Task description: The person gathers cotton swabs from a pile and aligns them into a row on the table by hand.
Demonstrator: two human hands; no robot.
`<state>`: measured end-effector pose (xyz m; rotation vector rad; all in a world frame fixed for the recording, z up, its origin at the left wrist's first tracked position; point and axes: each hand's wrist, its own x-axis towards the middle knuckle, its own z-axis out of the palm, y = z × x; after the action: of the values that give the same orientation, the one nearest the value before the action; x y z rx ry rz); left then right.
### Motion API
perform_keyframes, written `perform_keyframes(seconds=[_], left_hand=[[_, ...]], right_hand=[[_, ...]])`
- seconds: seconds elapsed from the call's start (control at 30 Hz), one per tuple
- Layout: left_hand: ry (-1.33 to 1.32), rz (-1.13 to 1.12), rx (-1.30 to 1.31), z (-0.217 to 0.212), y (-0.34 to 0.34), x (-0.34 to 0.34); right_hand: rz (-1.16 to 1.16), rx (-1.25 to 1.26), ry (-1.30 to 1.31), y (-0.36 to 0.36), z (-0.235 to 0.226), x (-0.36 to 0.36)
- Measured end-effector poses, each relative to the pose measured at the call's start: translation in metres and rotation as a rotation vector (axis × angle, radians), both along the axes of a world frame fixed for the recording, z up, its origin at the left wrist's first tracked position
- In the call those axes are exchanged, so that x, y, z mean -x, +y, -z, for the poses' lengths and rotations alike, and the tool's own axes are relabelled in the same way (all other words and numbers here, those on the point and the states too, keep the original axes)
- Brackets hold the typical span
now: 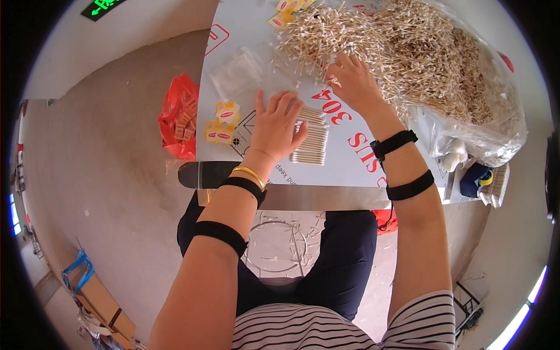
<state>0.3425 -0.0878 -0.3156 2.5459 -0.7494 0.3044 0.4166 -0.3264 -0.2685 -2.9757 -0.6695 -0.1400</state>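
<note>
A neat row of cotton swabs [309,146] lies side by side on the table. My left hand [274,125] is over the row's left end, palm down and fingers spread, its thumb across the swabs. Farther up and to the right, my right hand [357,87] reaches to the near edge of a big loose heap of cotton swabs [402,44]. Its fingers are bent and drawn together on swabs there; how many they grip is hidden.
Clear plastic bags [238,73] and small yellow-and-white packets [220,132] lie left of my hands. A red bag of small packages [179,116] hangs by the table's left edge. A large clear bag [496,125] surrounds the heap's right side. Tape [485,177] sits at the right corner.
</note>
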Motion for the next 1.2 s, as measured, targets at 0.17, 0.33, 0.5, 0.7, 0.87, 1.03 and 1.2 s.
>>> perform_keyframes(seconds=[0.17,0.33,0.5,0.7,0.87,1.03,1.2], left_hand=[[-0.008,0.002,0.007,-0.001,-0.002,0.0],[0.01,0.002,-0.013,-0.001,0.0,0.0],[-0.012,-0.03,0.111,0.001,-0.003,0.0],[0.034,-0.042,0.122,0.005,0.001,-0.001],[0.056,-0.044,0.1,0.003,0.0,-0.001],[0.029,-0.045,0.053,0.0,-0.002,-0.002],[0.033,-0.046,0.036,-0.001,-0.001,-0.002]], right_hand=[[-0.063,-0.105,-0.028,0.006,0.003,-0.001],[-0.017,-0.127,0.205,0.03,-0.004,-0.001],[-0.044,-0.183,0.252,0.033,-0.003,0.008],[0.105,-0.288,0.129,0.019,-0.002,0.038],[0.119,-0.356,0.095,0.019,0.007,0.048],[0.174,-0.382,0.172,0.017,0.016,0.044],[0.23,-0.536,0.272,0.011,0.016,0.044]])
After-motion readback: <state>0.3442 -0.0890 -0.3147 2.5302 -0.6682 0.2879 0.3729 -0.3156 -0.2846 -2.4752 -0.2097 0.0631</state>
